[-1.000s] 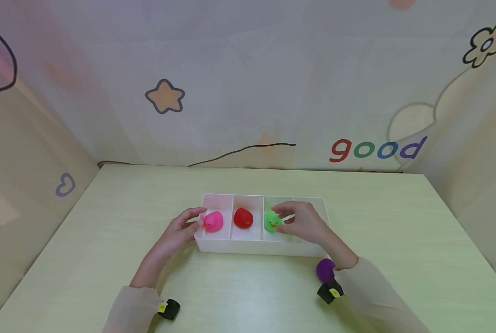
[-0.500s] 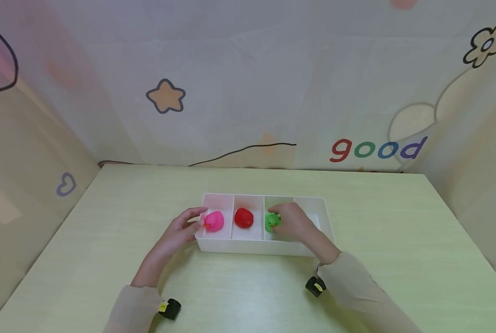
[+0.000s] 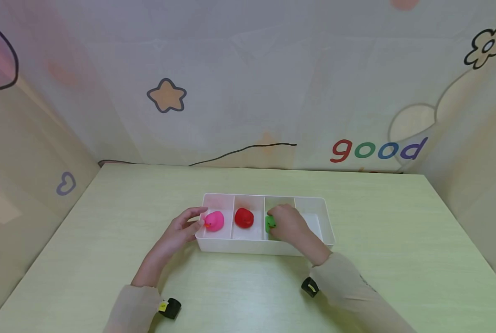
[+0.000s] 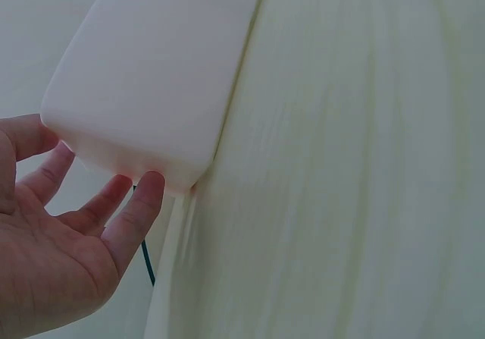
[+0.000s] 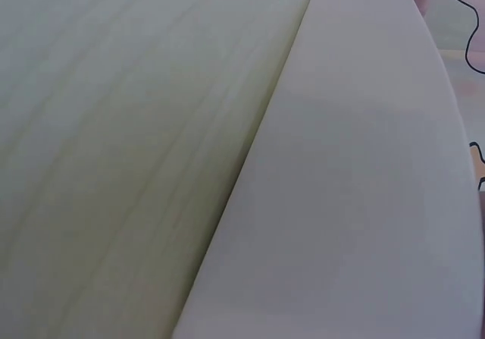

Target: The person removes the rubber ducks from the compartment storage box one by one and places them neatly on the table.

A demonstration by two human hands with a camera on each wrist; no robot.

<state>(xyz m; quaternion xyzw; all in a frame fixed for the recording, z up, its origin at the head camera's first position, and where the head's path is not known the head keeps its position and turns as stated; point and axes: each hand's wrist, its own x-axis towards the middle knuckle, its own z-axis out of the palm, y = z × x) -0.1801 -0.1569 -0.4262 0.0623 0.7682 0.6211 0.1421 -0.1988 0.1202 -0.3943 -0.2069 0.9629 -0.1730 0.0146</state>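
Pinching the green duck (image 3: 270, 225) with the right hand (image 3: 290, 225) in the third slot (image 3: 279, 202) from left of the white tray (image 3: 244, 247) set lengthwise left to right, while touching it at the left with the spread left hand (image 3: 183, 227)

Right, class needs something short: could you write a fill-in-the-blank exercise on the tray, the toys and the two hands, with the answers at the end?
1. The tray is divided into ____ compartments.
2. The duck nearest the left hand is coloured ____.
3. The toy in the next compartment to its right is coloured ____.
4. The green duck, partly hidden by the right hand, is in the ____ compartment from the left.

Missing words: four; pink; red; third.
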